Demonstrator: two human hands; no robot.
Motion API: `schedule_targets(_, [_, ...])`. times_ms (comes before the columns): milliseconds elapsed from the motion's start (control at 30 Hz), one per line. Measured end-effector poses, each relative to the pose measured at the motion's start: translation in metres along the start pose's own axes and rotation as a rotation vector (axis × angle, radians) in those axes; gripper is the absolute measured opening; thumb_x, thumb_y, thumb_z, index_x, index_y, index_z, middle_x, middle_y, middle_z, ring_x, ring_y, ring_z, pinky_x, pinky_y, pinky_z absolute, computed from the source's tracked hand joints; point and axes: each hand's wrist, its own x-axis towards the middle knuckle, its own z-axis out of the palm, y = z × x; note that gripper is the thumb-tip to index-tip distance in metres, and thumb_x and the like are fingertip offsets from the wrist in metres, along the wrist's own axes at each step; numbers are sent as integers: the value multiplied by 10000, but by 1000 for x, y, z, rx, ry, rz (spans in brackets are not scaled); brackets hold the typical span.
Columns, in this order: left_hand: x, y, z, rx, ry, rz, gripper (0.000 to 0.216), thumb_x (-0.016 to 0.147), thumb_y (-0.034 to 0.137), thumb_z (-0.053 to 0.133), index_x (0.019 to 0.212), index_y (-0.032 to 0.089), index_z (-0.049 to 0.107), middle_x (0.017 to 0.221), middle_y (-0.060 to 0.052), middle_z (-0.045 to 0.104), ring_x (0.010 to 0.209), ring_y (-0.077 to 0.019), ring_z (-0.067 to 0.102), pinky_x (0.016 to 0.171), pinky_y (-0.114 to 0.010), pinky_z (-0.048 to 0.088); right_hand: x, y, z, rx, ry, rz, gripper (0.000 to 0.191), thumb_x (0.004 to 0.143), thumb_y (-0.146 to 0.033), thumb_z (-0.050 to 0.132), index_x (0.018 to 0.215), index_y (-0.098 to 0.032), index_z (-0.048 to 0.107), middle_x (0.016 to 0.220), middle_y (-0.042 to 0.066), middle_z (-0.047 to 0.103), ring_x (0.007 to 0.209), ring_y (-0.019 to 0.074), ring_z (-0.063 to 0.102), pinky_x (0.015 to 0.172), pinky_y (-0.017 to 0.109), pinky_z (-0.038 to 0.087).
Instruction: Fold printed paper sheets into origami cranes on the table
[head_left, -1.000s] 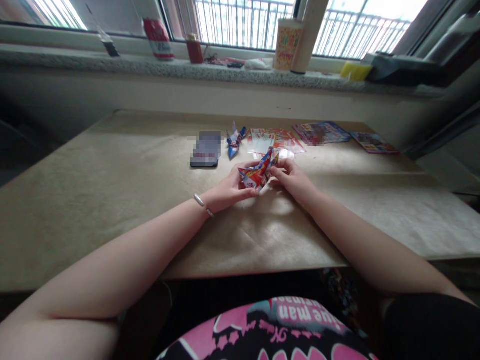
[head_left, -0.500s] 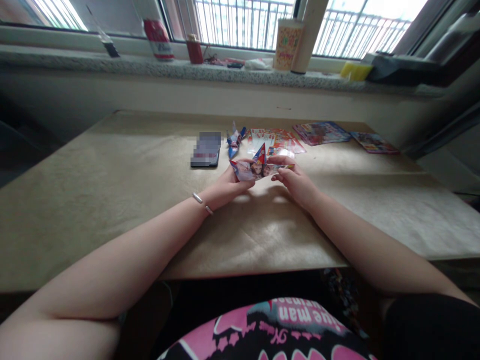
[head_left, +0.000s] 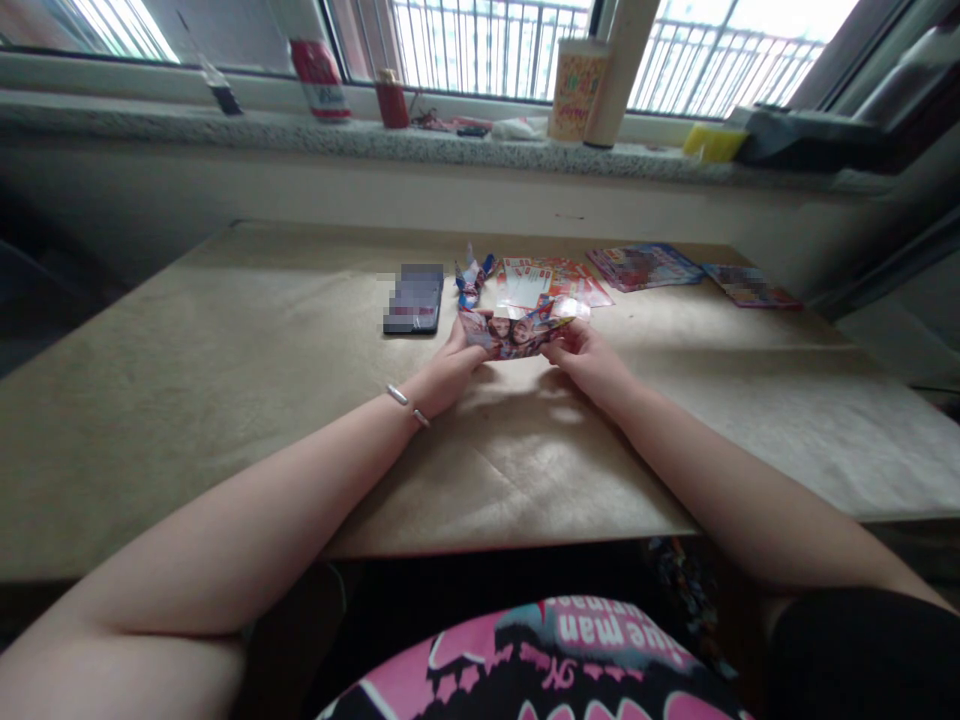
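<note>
A folded sheet of printed paper [head_left: 517,333], with pictures of people on it, is held between both hands above the table. My left hand [head_left: 459,355] pinches its left end, thumb in front. At the right end, my right hand [head_left: 577,350] grips the paper between thumb and fingers; some fingers are hidden behind it. Just beyond the paper stands a folded blue and white paper shape [head_left: 472,277] with pointed tips. A phone [head_left: 416,300], partly blurred out, lies to the left of it. Red and white printed sheets [head_left: 551,278] lie flat behind the held paper.
Two lots of colourful printed paper, a nearer stack [head_left: 645,266] and a smaller one [head_left: 750,286], lie at the table's back right. On the window sill [head_left: 450,145] stand a red can [head_left: 320,80], a small red bottle [head_left: 391,100], a patterned cup [head_left: 577,90] and a yellow item [head_left: 714,143].
The held paper's upright pointed flap has gone down, and the paper now shows a wider printed face. Both hands have shifted slightly on its ends.
</note>
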Motion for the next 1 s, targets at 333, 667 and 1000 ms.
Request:
schedule_targets(333, [3,-8,-3,218,35,-1,300,837,299,451,1088,157,534,1030,-76,633,876,-169,581,773,-292,500,-1,-5,-4,86,65,159,420,630,-445,759,882,-232,498,765,-14,667,738,159,668,599,252,465])
schedule_targets(667, [-1,-2,-3,321,47,86,321,934,376,342,1000,166,576,915,-66,642,848,-181,562,776,-297,485,-3,-4,-1,42,31,139,308,658,-394,754,766,-217,526,731,-1,697,718,156,656,582,247,468])
schedule_targets(1000, [0,-1,-3,374,-20,207,329,924,320,303,870,151,582,927,-77,634,841,-186,549,791,-305,456,-7,-9,0,-106,-6,57,215,732,-300,676,916,-205,618,832,14,725,754,151,695,594,229,491])
